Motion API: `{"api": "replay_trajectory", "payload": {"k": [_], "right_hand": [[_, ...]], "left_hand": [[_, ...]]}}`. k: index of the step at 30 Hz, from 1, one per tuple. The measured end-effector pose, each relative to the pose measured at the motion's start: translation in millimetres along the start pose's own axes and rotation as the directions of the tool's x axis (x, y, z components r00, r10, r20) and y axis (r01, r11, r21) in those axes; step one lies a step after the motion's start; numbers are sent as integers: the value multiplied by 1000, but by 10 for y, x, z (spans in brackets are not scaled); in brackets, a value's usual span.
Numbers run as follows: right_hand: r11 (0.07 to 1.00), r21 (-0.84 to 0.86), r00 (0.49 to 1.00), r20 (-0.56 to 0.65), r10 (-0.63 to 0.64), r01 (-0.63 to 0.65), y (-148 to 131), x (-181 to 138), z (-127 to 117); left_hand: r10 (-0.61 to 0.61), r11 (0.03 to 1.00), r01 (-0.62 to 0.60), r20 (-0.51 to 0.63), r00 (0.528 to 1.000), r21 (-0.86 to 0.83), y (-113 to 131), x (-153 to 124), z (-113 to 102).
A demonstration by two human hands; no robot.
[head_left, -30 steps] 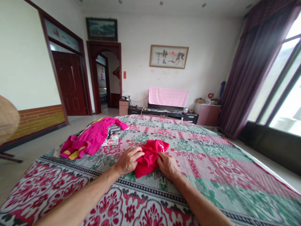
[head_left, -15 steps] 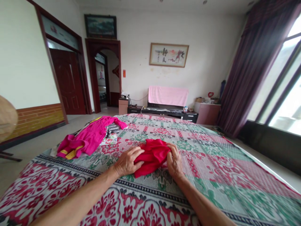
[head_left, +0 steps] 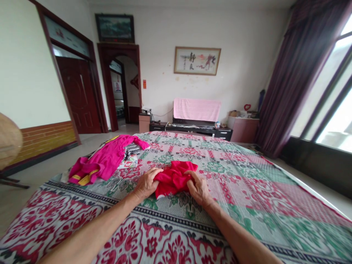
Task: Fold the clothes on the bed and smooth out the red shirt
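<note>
Along left of flower-patterned red, green and white bedspread-like cloth [head_left: 242,176]: bright pink fabric garment [head_left: 110,157]. Further right: left hand [head_left: 147,184], fingers gripping left edge of crumpled red fabric [head_left: 174,178], lying on the patterned cloth; right hand [head_left: 198,187] pinches its right side.

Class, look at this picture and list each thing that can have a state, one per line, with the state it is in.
Red cloth: bunched and creased
Left hand: gripping the cloth's left side
Right hand: pinching its right side
Magenta garment: loosely laid, wrinkled
Patterned cover: spread out
Pink towel: draped
Purple curtain: hanging in folds
</note>
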State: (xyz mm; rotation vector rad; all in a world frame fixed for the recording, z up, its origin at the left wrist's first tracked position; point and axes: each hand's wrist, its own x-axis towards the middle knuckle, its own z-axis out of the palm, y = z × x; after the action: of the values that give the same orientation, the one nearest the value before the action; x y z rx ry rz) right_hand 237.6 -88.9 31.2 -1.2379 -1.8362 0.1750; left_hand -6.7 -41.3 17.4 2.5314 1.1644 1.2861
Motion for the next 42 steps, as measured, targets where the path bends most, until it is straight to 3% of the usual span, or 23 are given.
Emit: {"api": "replay_trajectory", "payload": {"k": [4,7,12,15,23,31,32,34,35,36,38,40,42], "right_hand": [[991,11,967,218,-134,134,-64,-18,-17],[972,21,925,302,-229,234,-136,-37,-31],[919,22,876,296,-381,393,-301,-72,-4],[906,42,872,257,-418,422,-346,-71,8],[959,-71,921,306,-242,276,-124,-56,-39],[972,-161,962,240,-130,172,-84,-69,87],[973,-170,959,260,-109,156,-109,-50,49],[977,-183,945,325,-43,108,-186,59,-110],[977,-203,933,359,9,68,-236,160,-229],[977,-215,930,362,68,13,-294,296,-369],[975,-200,939,304,158,-100,-434,660,-682],[977,-137,953,236,193,-164,-611,1090,-987],[983,-58,971,156,184,-177,-823,1490,-1236]], "left_hand": [[-132,991,131,-79,988,-9,-79,18,-26],[-222,975,222,-101,970,-8,-130,33,-47],[-246,969,243,-59,967,-51,-161,51,-81],[-227,971,223,-32,973,-91,-148,50,-83],[-244,965,246,33,969,-94,-128,55,-74],[-358,924,371,137,924,-88,-82,31,-70],[-386,910,404,174,906,-88,-36,51,-126],[-463,863,503,316,828,-51,92,156,-315],[-510,828,561,407,757,-5,167,251,-444],[-583,773,629,482,654,80,243,379,-588],[-625,738,664,493,606,118,390,726,-895],[-637,739,669,414,650,86,525,1155,-1183],[-621,773,635,207,756,-4,667,1580,-1411]]}}
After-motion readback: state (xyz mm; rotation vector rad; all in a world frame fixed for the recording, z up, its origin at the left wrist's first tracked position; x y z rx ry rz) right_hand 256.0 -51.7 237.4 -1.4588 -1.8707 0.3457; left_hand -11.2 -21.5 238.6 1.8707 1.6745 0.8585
